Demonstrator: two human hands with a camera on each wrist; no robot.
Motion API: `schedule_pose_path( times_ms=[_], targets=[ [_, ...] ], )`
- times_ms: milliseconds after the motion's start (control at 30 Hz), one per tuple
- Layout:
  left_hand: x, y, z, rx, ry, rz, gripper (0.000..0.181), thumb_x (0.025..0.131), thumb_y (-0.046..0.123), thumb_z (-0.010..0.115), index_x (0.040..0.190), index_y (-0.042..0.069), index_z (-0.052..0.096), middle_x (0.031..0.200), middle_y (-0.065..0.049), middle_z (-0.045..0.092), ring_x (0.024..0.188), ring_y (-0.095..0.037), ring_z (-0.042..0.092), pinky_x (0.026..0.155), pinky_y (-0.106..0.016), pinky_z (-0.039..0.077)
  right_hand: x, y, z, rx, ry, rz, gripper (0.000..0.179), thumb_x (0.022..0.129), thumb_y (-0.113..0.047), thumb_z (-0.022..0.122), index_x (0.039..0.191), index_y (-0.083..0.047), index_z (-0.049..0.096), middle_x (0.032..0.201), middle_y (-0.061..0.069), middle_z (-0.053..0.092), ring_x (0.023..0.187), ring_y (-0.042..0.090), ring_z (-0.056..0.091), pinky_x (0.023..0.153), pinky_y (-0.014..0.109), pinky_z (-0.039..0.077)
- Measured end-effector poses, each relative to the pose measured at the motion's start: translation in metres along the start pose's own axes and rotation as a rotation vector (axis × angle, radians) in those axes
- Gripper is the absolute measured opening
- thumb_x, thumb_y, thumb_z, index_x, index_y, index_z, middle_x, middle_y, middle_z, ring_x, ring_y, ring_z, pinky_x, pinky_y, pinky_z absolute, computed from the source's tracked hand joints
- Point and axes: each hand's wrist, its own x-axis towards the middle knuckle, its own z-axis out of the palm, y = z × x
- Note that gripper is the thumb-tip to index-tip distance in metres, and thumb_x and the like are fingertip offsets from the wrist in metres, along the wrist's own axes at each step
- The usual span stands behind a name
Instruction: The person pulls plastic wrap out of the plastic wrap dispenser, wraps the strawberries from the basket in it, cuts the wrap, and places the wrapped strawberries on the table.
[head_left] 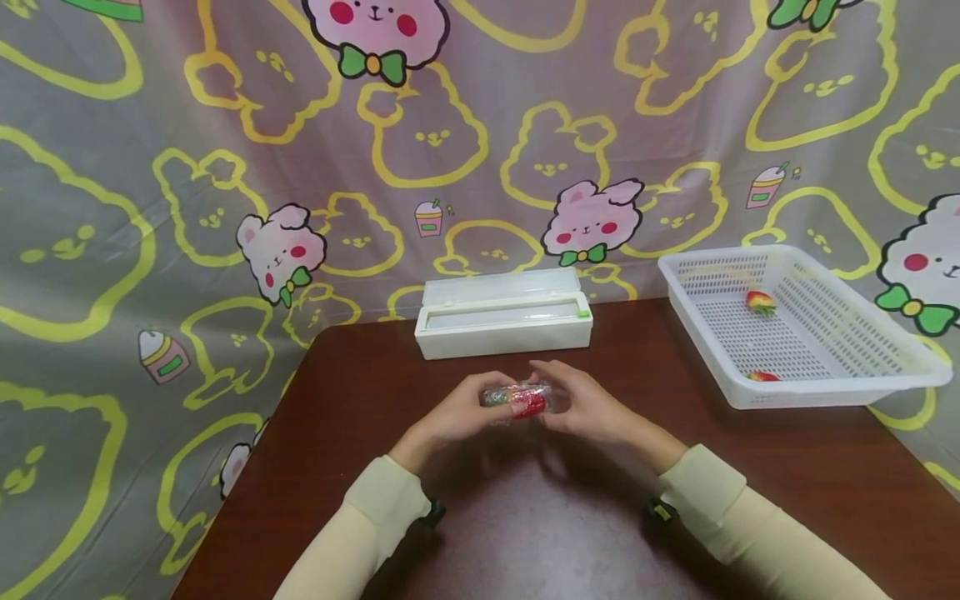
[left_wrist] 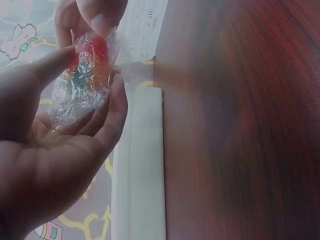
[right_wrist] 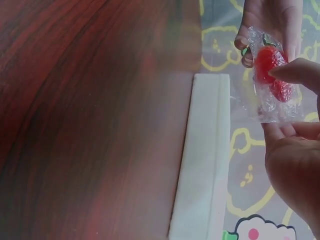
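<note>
Strawberries wrapped in clear cling film are held between both hands above the table. Two red fruit bodies show through the film in the right wrist view, with green leaves at the far end. My left hand grips the leafy end, thumb on one side and fingers curled round the other, as the left wrist view shows. My right hand pinches the red end; its thumb presses on the fruit. Loose film sticks out around the strawberries.
Behind the hands, a white cling film box stands on the dark wooden table with its clear lid raised. At the right is a white plastic basket holding a strawberry and another one. A patterned curtain hangs behind.
</note>
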Motion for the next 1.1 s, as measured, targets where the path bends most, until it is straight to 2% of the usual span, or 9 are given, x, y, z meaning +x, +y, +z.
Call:
schedule_pose_path(
  times_ms=[100,233,433,533,667,767,833,933,1100],
  targets=[
    [-0.001,0.0,0.001,0.02,0.031,0.014,0.032,0.094,0.023,0.077,0.12,0.007,0.068,0.114,-0.01,0.065,0.092,-0.02,0.065,0.079,-0.037,0.06,-0.001,0.002,0.0,0.122,-0.011,0.041,0.073,0.083,0.007,0.077,0.149,0.005,0.044,0.127,0.014,0.06,0.124,0.034,0.06,0.101,0.045,0.051],
    [0.0,-0.001,0.001,0.078,0.072,0.062,0.027,0.093,0.023,0.077,0.115,0.008,0.07,0.118,-0.009,0.058,0.1,-0.019,0.058,0.079,-0.031,0.056,-0.002,0.002,-0.003,0.2,-0.029,0.084,0.072,0.086,0.005,0.074,0.15,0.003,0.042,0.129,0.014,0.061,0.128,0.034,0.059,0.105,0.049,0.048],
    [0.0,-0.003,0.002,0.002,0.027,0.054,0.024,0.093,0.021,0.078,0.113,0.01,0.069,0.106,-0.007,0.067,0.091,-0.018,0.063,0.075,-0.03,0.056,-0.003,0.002,-0.005,0.247,-0.064,0.109,0.073,0.087,0.004,0.073,0.152,-0.002,0.041,0.133,0.014,0.06,0.126,0.03,0.06,0.107,0.049,0.046],
    [-0.001,-0.002,0.002,0.002,0.041,0.044,0.026,0.093,0.022,0.078,0.115,0.011,0.069,0.107,-0.007,0.068,0.092,-0.019,0.064,0.077,-0.032,0.056,-0.003,0.004,-0.004,0.171,-0.051,0.058,0.072,0.085,0.004,0.075,0.149,-0.001,0.043,0.135,0.016,0.058,0.124,0.032,0.061,0.103,0.047,0.05],
    [-0.001,0.0,0.001,0.016,0.066,0.014,0.038,0.092,0.026,0.078,0.125,0.012,0.063,0.115,-0.008,0.066,0.098,-0.02,0.064,0.078,-0.033,0.056,-0.002,0.001,-0.003,-0.065,-0.017,-0.022,0.07,0.082,-0.006,0.083,0.143,0.003,0.05,0.126,0.014,0.063,0.108,0.026,0.065,0.09,0.039,0.057],
    [-0.001,0.0,0.001,-0.017,0.058,-0.019,0.048,0.093,0.026,0.078,0.133,0.008,0.058,0.119,-0.009,0.067,0.098,-0.02,0.066,0.079,-0.034,0.058,-0.001,-0.004,-0.004,-0.182,-0.023,-0.06,0.068,0.08,-0.015,0.087,0.138,0.004,0.056,0.116,0.008,0.066,0.097,0.018,0.064,0.081,0.033,0.058],
    [0.001,-0.002,0.002,-0.062,0.039,-0.032,0.048,0.093,0.023,0.078,0.132,0.004,0.06,0.117,-0.012,0.069,0.096,-0.02,0.068,0.081,-0.039,0.06,0.0,-0.005,-0.004,-0.207,-0.038,-0.078,0.063,0.08,-0.016,0.088,0.134,0.002,0.06,0.113,0.006,0.066,0.094,0.017,0.061,0.077,0.03,0.057],
    [0.002,-0.005,0.003,-0.112,0.016,-0.036,0.037,0.092,0.018,0.079,0.123,0.002,0.067,0.111,-0.012,0.071,0.093,-0.019,0.07,0.083,-0.044,0.06,0.0,-0.006,-0.003,-0.219,-0.056,-0.09,0.056,0.08,-0.013,0.088,0.129,-0.002,0.064,0.11,0.003,0.063,0.093,0.015,0.06,0.075,0.027,0.057],
    [0.002,-0.006,0.003,-0.117,0.014,-0.014,0.027,0.091,0.016,0.08,0.115,0.005,0.073,0.104,-0.01,0.073,0.089,-0.017,0.069,0.084,-0.049,0.059,0.001,-0.007,0.003,-0.318,-0.054,-0.146,0.049,0.079,-0.008,0.087,0.123,-0.003,0.066,0.107,0.002,0.06,0.091,0.012,0.059,0.078,0.027,0.057]
  ],
)
